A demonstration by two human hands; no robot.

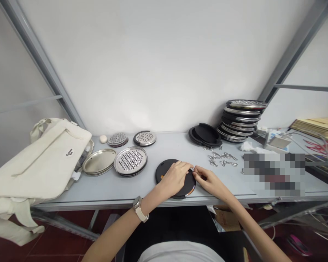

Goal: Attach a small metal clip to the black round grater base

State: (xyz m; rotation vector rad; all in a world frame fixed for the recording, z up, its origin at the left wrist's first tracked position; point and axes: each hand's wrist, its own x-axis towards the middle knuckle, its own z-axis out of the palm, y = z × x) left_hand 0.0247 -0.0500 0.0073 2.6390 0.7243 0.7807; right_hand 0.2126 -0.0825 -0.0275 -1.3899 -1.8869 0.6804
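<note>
A round black disc [161,169] with a shiny, coloured lower right rim lies flat near the table's front edge. My left hand [176,177] rests across it, its bent fingers gripping the far right rim. At that same rim my right hand [207,180] is closed in a pinch. A small metal clasp [198,174] glints between its finger and thumb, mostly hidden. Several loose metal clasps [221,159] are scattered beyond my right hand. To the left lies a round metal grater plate [130,160] on a dark base.
Graters and black discs stand in a tall stack [242,120] at the back right, beside black round holders [207,134]. Smaller grater plates [144,137] and plain metal discs [98,161] lie left. A cream bag [41,160] hangs over the left edge. One right-hand patch is pixelated.
</note>
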